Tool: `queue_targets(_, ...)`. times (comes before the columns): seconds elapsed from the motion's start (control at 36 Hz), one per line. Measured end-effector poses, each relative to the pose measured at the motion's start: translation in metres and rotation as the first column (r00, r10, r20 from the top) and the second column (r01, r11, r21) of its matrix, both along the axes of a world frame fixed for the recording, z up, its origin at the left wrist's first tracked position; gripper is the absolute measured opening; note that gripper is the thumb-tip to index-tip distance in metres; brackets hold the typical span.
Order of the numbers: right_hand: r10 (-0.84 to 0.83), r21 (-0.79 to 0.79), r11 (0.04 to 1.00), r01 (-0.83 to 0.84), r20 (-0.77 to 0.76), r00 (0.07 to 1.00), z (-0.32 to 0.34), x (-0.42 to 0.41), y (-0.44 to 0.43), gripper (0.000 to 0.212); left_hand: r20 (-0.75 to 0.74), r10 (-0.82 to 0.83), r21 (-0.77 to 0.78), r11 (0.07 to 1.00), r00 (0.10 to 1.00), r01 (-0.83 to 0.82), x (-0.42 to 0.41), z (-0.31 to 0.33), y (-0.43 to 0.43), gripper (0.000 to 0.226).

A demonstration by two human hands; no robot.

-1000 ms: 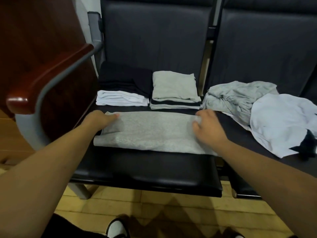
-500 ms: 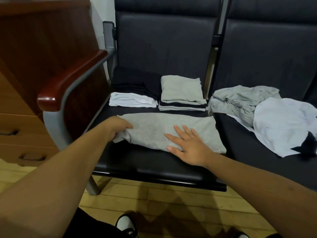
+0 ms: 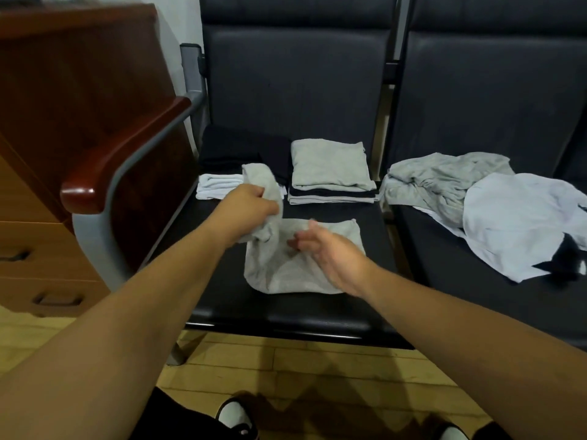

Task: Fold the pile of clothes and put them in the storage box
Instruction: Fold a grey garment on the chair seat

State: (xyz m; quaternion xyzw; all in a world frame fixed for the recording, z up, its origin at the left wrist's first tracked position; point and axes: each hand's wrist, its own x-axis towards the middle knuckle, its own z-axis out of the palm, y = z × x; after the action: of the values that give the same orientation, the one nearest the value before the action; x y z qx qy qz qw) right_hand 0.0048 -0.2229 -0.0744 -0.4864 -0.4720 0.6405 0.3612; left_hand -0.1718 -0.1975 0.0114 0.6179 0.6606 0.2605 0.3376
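Bench [image 3: 222, 303]: 2 dark padded seats are shown side by side, with a wooden armrest [image 3: 127, 147] at the left end.
Loose pile [image 3: 444, 185]: crumpled grey and white clothes are left unfolded on the right-hand seat, well apart from both hands.
Grey garment [image 3: 286, 274]: it is laid at the front of the left-hand seat. Its right part is spread flat, while its left end is raised off the cushion.
Folded stacks: 3 are ranged behind it near the backrest, a black stack [image 3: 235, 147], a white stack [image 3: 212, 185] and a grey-topped stack [image 3: 330, 166].
Left hand [image 3: 251, 208]: it is clamped on the garment's lifted left end, with the fingers curled round the cloth.
Right hand [image 3: 330, 252]: it is blurred and held over the garment's middle with the fingers loose and apart. Nothing is gripped, and contact with the cloth cannot be told.
Axis: the garment's length is laid left to right across the seat. The flat half lies to the right of and below the left hand, so the fold is judged to be carried rightward by that hand, the nearer of the 2 to the free end.
Change: 0.5 s ago the garment was stretched out flat, pinned under the right palm, and its left edge was held low at the cushion. That edge is now lifted and drawn inward, and the right palm is raised.
Storage box: it is not seen in this view.
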Motion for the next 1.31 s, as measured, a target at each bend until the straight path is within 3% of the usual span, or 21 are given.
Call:
queue_targets(0.06, -0.170, -0.152, 0.978, 0.145, -0.171, 0.970, 0.006, 0.017, 0.008, 0.054, -0.022, -0.027, 0.038, 0.999, 0.999, 0.028, 0.024, -0.001, 0.002, 0.023)
queue_targets(0.11, -0.307, -0.265, 0.932, 0.247, -0.216, 0.927, 0.008, 0.036, 0.015, 0.068, -0.005, -0.078, 0.033, 0.996, 0.997, 0.078, 0.049, -0.003, 0.003, 0.025)
queue_targets(0.22, -0.383, -0.402, 0.875, 0.270, -0.235, 0.893, -0.001, 0.066, 0.019, 0.082, 0.325, -0.136, -0.194, 0.959, 0.936, 0.207, 0.081, -0.007, -0.002, 0.042)
queue_targets(0.28, -0.373, -0.401, 0.871, 0.286, -0.159, 0.914, 0.000, 0.073, 0.018, 0.072, 0.312, -0.105, -0.183, 0.969, 0.944, 0.168, 0.083, -0.012, -0.001, 0.043)
queue_targets(0.36, -0.346, -0.289, 0.885, 0.364, 0.115, 0.931, 0.000, 0.071, 0.018, 0.048, 0.183, -0.054, -0.057, 0.996, 0.982, 0.065, 0.069, -0.022, 0.003, 0.034)
queue_targets(0.42, -0.328, -0.216, 0.901, 0.376, 0.225, 0.917, 0.003, 0.066, 0.017, 0.038, 0.158, 0.005, -0.062, 0.998, 0.987, 0.005, 0.056, -0.030, 0.008, 0.027)
queue_targets(0.5, -0.350, -0.195, 0.904, 0.380, 0.172, 0.921, 0.012, 0.064, 0.016, 0.020, -0.027, 0.064, -0.086, 0.994, 0.998, -0.066, 0.034, -0.041, 0.012, 0.025)
queue_targets(0.56, -0.321, -0.221, 0.914, 0.339, 0.113, 0.940, 0.020, 0.064, 0.015, 0.010, -0.132, 0.080, -0.145, 0.984, 0.988, -0.099, 0.024, -0.044, 0.011, 0.039)
queue_targets(0.64, -0.295, -0.249, 0.911, 0.329, 0.163, 0.941, 0.019, 0.067, 0.013, 0.019, -0.048, 0.140, -0.278, 0.949, 0.989, -0.148, 0.017, -0.051, 0.011, 0.059)
queue_targets(0.75, -0.233, -0.308, 0.894, 0.325, 0.298, 0.926, -0.005, 0.073, 0.012, 0.055, 0.210, 0.225, -0.359, 0.923, 0.952, -0.139, 0.019, -0.052, 0.013, 0.064)
queue_targets(0.83, -0.236, -0.304, 0.897, 0.322, 0.288, 0.928, -0.013, 0.074, 0.013, 0.048, 0.171, 0.169, -0.383, 0.919, 0.971, -0.092, 0.028, -0.052, 0.010, 0.060)
queue_targets(0.89, -0.228, -0.294, 0.903, 0.313, 0.288, 0.930, -0.013, 0.073, 0.013, 0.056, 0.213, 0.164, -0.382, 0.921, 0.963, -0.072, 0.033, -0.053, 0.009, 0.056)
queue_targets(0.97, -0.209, -0.288, 0.915, 0.281, 0.256, 0.944, -0.014, 0.076, 0.012, 0.063, 0.406, 0.207, -0.431, 0.902, 0.890, -0.013, 0.037, -0.048, 0.007, 0.046)
queue_targets(1.06, -0.230, -0.327, 0.904, 0.277, 0.175, 0.957, -0.005, 0.081, 0.003, 0.057, 0.632, 0.235, -0.461, 0.880, 0.738, 0.115, 0.042, -0.032, 0.002, 0.039)
queue_targets(1.19, -0.254, -0.386, 0.910, 0.152, -0.228, 0.940, 0.002, 0.086, -0.002, 0.053, 0.834, 0.147, -0.353, 0.882, 0.532, 0.311, 0.046, -0.009, -0.006, 0.027)
queue_targets(1.31, -0.278, -0.368, 0.921, 0.128, -0.392, 0.877, 0.013, 0.074, 0.001, 0.065, 0.910, 0.118, -0.274, 0.891, 0.397, 0.363, 0.046, 0.000, -0.006, 0.032)
